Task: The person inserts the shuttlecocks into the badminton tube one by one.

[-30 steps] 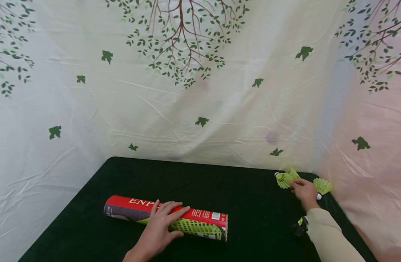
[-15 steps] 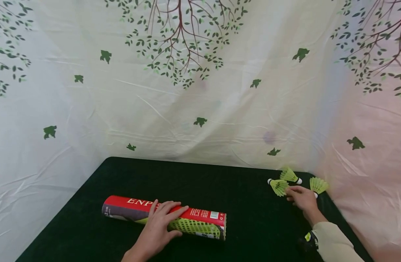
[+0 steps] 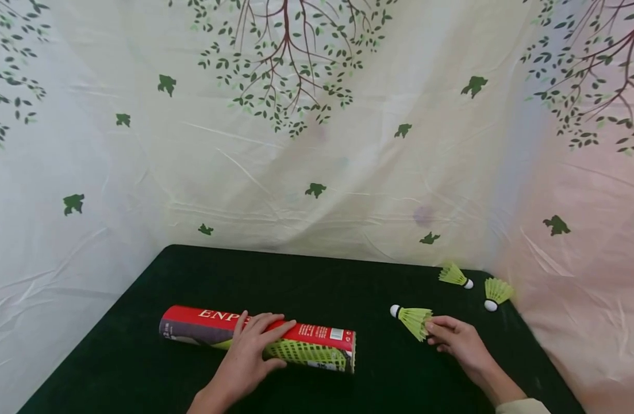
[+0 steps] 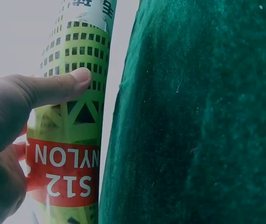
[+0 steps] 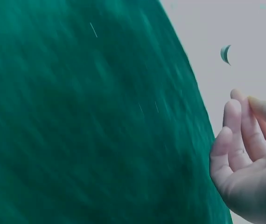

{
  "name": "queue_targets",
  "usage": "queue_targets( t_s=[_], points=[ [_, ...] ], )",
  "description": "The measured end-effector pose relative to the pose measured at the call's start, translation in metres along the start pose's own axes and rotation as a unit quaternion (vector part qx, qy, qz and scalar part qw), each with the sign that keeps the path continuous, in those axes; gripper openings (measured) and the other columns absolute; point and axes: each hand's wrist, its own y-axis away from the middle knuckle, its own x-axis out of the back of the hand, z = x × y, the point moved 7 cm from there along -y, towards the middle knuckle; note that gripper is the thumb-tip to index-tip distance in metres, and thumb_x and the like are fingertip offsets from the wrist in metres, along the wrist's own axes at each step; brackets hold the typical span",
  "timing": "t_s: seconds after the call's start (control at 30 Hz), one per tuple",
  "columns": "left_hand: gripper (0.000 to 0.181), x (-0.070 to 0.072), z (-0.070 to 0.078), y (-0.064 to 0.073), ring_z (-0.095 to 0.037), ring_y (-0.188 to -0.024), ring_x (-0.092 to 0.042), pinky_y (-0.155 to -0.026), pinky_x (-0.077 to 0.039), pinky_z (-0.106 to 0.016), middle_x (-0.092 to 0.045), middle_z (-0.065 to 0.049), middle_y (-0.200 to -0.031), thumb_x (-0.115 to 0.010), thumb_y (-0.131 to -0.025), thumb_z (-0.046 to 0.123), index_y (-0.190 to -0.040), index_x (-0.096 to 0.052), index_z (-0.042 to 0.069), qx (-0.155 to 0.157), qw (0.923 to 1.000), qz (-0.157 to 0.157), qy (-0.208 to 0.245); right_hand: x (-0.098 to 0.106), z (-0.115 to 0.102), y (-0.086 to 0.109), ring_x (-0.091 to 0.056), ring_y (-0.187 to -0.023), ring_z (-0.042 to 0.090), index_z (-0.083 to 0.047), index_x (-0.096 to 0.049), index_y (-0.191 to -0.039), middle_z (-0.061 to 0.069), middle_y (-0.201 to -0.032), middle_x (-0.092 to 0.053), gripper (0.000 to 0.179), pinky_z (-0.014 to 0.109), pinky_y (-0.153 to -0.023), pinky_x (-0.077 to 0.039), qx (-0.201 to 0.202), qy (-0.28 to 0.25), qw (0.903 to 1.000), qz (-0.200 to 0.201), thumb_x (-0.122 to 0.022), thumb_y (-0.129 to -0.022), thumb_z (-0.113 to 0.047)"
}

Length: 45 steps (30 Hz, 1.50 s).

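In the head view my left hand (image 3: 249,353) grips a shuttlecock tube (image 3: 195,326), its fingers spread over the top and the thumb on the near side. The tube lies on its side, red and grey, with a yellow-green net pattern. The left wrist view shows the thumb across the tube's printed wall (image 4: 84,49), near a red "NYLON" band. My right hand (image 3: 464,345) pinches a yellow-green shuttlecock (image 3: 414,321) by its skirt edge, white cork pointing left. In the right wrist view the hand's (image 5: 249,154) thumb and fingertip meet, and the shuttlecock is mostly washed out.
Two more yellow-green shuttlecocks, one at the back edge (image 3: 453,276) and one by the right edge (image 3: 496,292), lie on the dark green table (image 3: 296,276). A pale curtain (image 3: 254,172) with printed branches and leaves hangs right behind the table.
My right hand has drawn one shuttlecock away from the other two, leftward and nearer to me. The left hand stays on the tube, which has hardly moved.
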Motion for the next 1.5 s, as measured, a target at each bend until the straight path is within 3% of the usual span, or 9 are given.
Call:
queue_targets(
  t_s=[0.27,0.53,0.9,1.13,1.3,1.5],
  points=[
    [0.085,0.003,-0.003,0.000,-0.028,-0.133,-0.041,-0.112,-0.008,-0.071,-0.052,-0.004,-0.143,-0.088,-0.073,0.020,-0.145,-0.050,0.045,0.004,1.0000,0.007,0.001,-0.052,-0.009,0.029,-0.064,-0.090,0.018,-0.006,-0.068,-0.117,0.005,-0.100,-0.069,0.024,0.031,-0.076,-0.054,0.027,-0.039,0.9867,-0.156,-0.061,-0.102,-0.024],
    [0.083,0.001,-0.002,0.001,-0.028,-0.134,-0.041,-0.112,-0.008,-0.071,-0.052,-0.005,-0.144,-0.088,-0.073,0.022,-0.144,-0.052,0.044,-0.001,1.0000,0.004,0.005,-0.088,-0.014,0.047,-0.062,-0.094,0.021,-0.004,-0.065,-0.122,0.009,-0.106,-0.067,0.026,0.031,-0.080,-0.053,0.023,-0.044,0.9735,-0.223,-0.059,-0.101,-0.020],
    [0.083,0.000,0.001,0.003,-0.030,-0.135,-0.042,-0.111,-0.008,-0.074,-0.051,-0.006,-0.144,-0.087,-0.074,0.022,-0.145,-0.050,0.045,-0.008,0.9999,-0.002,0.007,-0.123,-0.034,0.043,-0.066,-0.087,0.025,-0.002,-0.068,-0.112,0.011,-0.101,-0.071,0.023,0.033,-0.072,-0.055,0.090,0.022,0.9783,-0.185,-0.064,-0.098,-0.020],
    [0.083,0.000,0.002,0.003,-0.030,-0.134,-0.042,-0.111,-0.007,-0.073,-0.051,-0.006,-0.144,-0.087,-0.074,0.022,-0.145,-0.050,0.045,-0.009,0.9999,-0.003,0.009,-0.125,-0.042,0.041,-0.064,-0.092,0.027,-0.003,-0.069,-0.114,0.009,-0.108,-0.068,0.028,0.035,-0.072,-0.056,0.114,0.075,0.9821,-0.130,-0.066,-0.096,-0.024],
    [0.082,-0.001,0.001,0.003,-0.030,-0.134,-0.042,-0.111,-0.007,-0.073,-0.051,-0.007,-0.144,-0.087,-0.075,0.022,-0.145,-0.050,0.044,-0.009,0.9999,-0.004,0.012,-0.126,-0.047,0.047,-0.065,-0.097,0.027,0.002,-0.062,-0.128,0.012,-0.117,-0.066,0.039,0.038,-0.077,-0.059,0.111,0.050,0.9847,-0.125,-0.063,-0.099,-0.023],
    [0.083,0.000,0.000,0.003,-0.029,-0.134,-0.042,-0.111,-0.007,-0.073,-0.051,-0.006,-0.144,-0.087,-0.075,0.023,-0.145,-0.049,0.045,-0.011,0.9999,0.001,0.007,-0.124,-0.047,0.053,-0.066,-0.103,0.029,0.004,-0.050,-0.140,0.016,-0.121,-0.063,0.053,0.043,-0.085,-0.058,0.073,-0.008,0.9910,-0.112,-0.063,-0.099,-0.027]
  ],
)
